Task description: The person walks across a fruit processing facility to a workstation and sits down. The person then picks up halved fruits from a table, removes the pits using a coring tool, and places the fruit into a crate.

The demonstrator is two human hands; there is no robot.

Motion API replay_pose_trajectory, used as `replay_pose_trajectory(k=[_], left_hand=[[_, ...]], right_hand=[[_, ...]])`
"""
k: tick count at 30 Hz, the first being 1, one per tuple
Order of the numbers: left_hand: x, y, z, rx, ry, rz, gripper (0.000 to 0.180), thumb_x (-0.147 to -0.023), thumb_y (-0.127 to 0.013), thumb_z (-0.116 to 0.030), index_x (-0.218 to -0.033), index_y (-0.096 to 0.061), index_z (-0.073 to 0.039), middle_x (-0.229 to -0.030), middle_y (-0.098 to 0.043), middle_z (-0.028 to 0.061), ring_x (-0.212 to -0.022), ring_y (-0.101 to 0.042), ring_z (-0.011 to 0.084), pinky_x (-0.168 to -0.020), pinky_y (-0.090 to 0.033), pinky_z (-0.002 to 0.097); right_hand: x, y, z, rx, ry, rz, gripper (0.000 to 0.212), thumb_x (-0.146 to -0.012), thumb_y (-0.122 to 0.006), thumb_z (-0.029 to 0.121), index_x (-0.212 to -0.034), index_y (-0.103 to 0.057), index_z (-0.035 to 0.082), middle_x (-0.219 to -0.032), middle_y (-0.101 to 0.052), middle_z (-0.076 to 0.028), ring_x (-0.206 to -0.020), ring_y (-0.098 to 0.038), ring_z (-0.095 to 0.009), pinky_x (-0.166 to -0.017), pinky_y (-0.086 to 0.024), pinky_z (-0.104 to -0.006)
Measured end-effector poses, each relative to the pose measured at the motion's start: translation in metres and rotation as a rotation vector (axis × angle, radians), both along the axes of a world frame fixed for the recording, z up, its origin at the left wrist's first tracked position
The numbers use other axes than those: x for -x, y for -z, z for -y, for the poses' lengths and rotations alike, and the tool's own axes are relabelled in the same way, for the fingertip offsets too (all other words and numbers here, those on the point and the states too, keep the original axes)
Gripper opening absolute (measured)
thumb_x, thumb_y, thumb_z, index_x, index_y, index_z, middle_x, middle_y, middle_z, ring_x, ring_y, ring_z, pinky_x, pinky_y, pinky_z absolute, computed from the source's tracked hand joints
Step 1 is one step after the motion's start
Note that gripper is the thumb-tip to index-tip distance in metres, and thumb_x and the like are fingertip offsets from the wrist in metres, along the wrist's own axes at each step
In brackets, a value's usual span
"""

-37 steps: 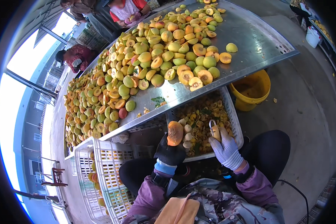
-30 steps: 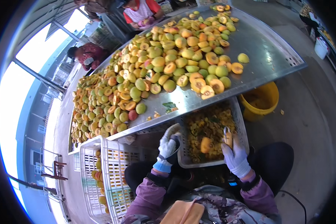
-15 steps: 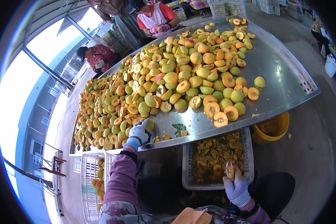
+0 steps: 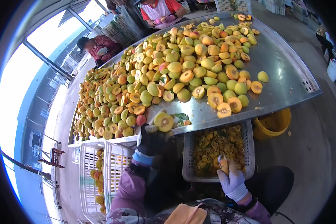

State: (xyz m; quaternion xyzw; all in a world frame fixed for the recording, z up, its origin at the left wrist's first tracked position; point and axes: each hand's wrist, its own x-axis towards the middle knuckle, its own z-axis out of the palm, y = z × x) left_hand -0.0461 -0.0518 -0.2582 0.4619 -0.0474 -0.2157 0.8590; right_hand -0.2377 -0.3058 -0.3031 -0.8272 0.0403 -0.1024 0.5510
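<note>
Well, your left fingers (image 4: 150,129) clamp a halved fruit (image 4: 163,122) by the counter (image 4: 287,84) edge nearest you (right fingers (image 4: 233,168), a tool (image 4: 223,164)).

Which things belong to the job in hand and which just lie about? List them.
Seemingly in the job:
dark-gloved left hand with halved yellow-green fruit
white-gloved right hand with tan-handled metal tool
fruit heap on the shiny metal table
grey plastic crate of yellowish scraps

Seemingly just lying about:
dark green leaves
reddish-brown chair
round yellow plastic bucket
</note>
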Motion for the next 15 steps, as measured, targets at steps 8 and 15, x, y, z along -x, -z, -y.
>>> replay_pose_trajectory(k=[8, 15], left_hand=[[0.093, 0.023, 0.063, 0.065, 0.137, -0.098, 0.073, -0.076, -0.056, -0.043, -0.135, -0.039, -0.003, -0.116, -0.056, 0.0163, -0.098, -0.058, 0.0276, -0.081, -0.048, 0.0343], [0.122, 0.022, 0.086, 0.163, 0.130, -0.129, 0.075, -0.071, -0.062, -0.033, -0.132, -0.037, 0.003, -0.121, -0.052, 0.0258, -0.107, -0.055, 0.0338, -0.097, -0.043, 0.0404]], right_hand=[[0.007, -0.015, -0.021, 0.217, 0.009, 0.142, 0.028, -0.083, -0.064, 0.018, -0.102, -0.050, 0.003, -0.070, -0.061, -0.015, -0.062, -0.061, -0.035, -0.053, -0.048, -0.0410], [0.013, -0.012, -0.023, 0.341, -0.067, 0.098, 0.028, -0.083, -0.064, 0.019, -0.096, -0.046, 0.001, -0.066, -0.059, -0.017, -0.059, -0.060, -0.036, -0.051, -0.048, -0.0418]])
